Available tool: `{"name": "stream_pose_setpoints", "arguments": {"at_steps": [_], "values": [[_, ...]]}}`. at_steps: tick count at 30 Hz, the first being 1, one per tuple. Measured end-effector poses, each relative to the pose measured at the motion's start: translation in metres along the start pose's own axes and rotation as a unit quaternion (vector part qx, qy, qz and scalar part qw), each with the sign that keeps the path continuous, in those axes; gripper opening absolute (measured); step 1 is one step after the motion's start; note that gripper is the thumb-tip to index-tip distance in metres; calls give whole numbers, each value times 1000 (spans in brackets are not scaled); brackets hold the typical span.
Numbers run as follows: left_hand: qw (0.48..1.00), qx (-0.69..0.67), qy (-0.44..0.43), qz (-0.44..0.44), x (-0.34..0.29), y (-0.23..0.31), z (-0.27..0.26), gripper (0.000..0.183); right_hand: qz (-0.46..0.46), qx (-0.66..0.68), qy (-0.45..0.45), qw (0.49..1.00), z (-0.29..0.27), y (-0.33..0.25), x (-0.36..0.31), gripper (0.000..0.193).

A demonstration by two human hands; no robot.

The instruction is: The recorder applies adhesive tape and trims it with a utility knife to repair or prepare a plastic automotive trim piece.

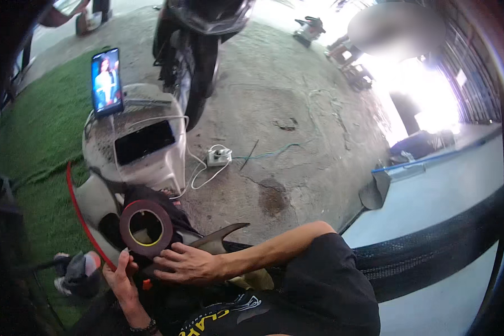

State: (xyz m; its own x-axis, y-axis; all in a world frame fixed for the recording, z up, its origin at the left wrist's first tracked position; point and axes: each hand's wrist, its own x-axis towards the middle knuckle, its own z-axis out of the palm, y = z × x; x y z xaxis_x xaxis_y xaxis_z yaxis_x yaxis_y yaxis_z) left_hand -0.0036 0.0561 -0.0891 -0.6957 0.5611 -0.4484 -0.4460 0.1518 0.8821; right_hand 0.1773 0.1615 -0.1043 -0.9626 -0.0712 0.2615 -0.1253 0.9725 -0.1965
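Two hands flank a tape roll's (168, 228) lower edge: left hand (123, 283) at the red strip's (82, 220) lower end, right hand (190, 264) fingers curled; I cannot tell either grip. Steady, untwisted handling should suit.

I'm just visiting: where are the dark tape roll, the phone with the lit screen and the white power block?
Dark tape roll (168, 228): head view, right side of its ring.
Lit phone (106, 82): head view, middle of its screen.
White power block (218, 160): head view, its casing.
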Motion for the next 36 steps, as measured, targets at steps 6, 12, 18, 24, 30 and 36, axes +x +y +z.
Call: {"name": "stream_pose_setpoints", "arguments": {"at_steps": [6,12,18,24,30,36], "values": [[999,-28,-18,1,5,-10,6,19,11,44,-13,999,0,-1,-7,48],[999,-30,-27,-12,1,-10,9,19,-72,104,35,991,3,4,-6,47],[997,-27,-70,27,8,-4,18,20,-141,111,27,983,7,23,1,46],[995,-56,-85,8,2,-6,-3,20,-158,95,-77,980,19,15,9,53],[986,-67,-153,-8,3,-11,9,25,-160,75,-124,976,-1,21,-11,53],[990,-58,-129,27,-12,-15,5,24,-218,96,-78,968,10,27,-18,52]]}}
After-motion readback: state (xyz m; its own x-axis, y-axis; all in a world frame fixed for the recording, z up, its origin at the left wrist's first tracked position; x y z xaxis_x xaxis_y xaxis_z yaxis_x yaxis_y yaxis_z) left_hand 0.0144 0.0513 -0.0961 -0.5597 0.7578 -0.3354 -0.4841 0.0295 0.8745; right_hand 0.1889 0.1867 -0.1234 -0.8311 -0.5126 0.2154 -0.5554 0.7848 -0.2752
